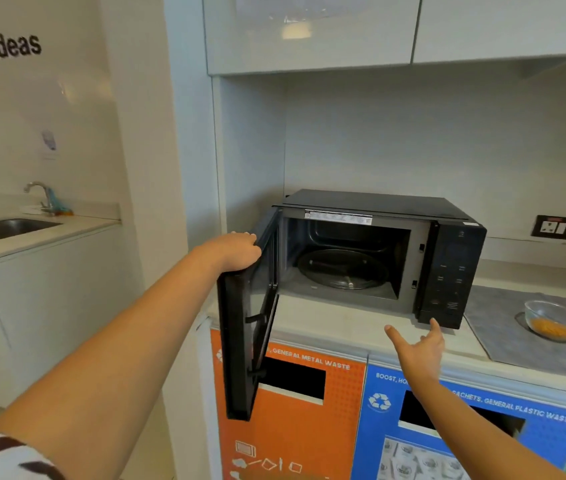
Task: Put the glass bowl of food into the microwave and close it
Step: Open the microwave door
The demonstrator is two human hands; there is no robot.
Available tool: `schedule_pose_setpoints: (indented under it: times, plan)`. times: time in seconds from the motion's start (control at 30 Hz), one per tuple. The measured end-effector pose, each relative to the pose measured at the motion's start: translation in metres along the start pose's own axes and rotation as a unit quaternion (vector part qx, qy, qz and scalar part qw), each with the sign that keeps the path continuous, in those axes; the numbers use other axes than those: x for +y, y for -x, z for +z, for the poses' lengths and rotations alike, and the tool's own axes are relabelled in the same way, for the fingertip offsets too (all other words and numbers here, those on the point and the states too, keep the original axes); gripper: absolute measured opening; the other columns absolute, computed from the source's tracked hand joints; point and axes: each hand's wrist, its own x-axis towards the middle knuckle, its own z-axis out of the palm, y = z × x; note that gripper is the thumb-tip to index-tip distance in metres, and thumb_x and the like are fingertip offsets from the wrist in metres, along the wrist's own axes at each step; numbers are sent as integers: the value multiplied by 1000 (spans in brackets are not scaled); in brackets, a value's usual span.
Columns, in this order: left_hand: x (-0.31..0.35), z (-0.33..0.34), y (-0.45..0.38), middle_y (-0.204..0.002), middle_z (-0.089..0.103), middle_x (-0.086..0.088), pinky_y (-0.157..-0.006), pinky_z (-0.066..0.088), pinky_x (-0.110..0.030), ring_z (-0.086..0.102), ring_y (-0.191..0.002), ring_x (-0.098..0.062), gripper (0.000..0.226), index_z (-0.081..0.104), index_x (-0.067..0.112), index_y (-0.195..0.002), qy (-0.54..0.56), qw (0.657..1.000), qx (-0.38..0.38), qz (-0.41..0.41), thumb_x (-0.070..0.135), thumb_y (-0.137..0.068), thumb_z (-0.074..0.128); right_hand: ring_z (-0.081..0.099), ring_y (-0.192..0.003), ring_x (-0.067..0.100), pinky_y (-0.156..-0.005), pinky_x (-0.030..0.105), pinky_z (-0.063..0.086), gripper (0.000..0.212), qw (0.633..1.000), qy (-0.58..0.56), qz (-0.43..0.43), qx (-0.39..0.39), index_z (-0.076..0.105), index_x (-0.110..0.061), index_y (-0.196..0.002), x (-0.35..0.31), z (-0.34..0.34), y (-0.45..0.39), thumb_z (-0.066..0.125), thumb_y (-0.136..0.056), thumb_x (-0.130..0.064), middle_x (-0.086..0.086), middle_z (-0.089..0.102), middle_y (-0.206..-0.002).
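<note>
A black microwave (454, 268) stands on the counter with its door (245, 327) swung wide open to the left. Inside, the glass turntable (342, 270) is bare. My left hand (236, 251) grips the top edge of the open door. My right hand (420, 348) hovers open, fingers spread, just in front of the microwave's lower right corner, holding nothing. The glass bowl (551, 322) with orange food sits on a grey mat (516, 341) on the counter, to the right of the microwave and apart from both hands.
Under the counter are an orange waste bin front (288, 427) and a blue one (447, 445). A wall socket (552, 227) sits behind the bowl. White cupboards (312, 32) hang overhead. A sink (4, 228) with a tap lies at far left.
</note>
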Motion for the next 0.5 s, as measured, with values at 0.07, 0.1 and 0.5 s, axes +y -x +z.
schedule_pose_setpoints:
  times: [0.07,0.1,0.5]
  plan:
    - [-9,-2,2,-157,26,-13,-115,25,-38,27,-143,-29,50,27,6,-147,-13,1000,6,-15,19,-100,25,34,-136,39,-106,54,35,91,1000,-2,-4,-6,19,-14,-146,-5,2,1,72,-76,-36,16,26,-153]
    - [-15,-3,3,-155,28,-14,-114,27,-38,30,-141,-30,49,28,6,-147,-19,1000,8,-21,17,-99,26,34,-136,38,-105,54,36,91,1000,-3,-7,-10,19,-14,-146,-8,5,2,72,-76,-36,15,26,-153]
    - [-66,0,-6,-149,41,-9,-103,42,-39,46,-128,-31,51,30,17,-146,-71,994,61,-51,12,-96,32,34,-137,38,-107,55,37,90,999,10,-18,-35,20,-16,-146,-23,18,3,71,-76,-39,14,24,-154]
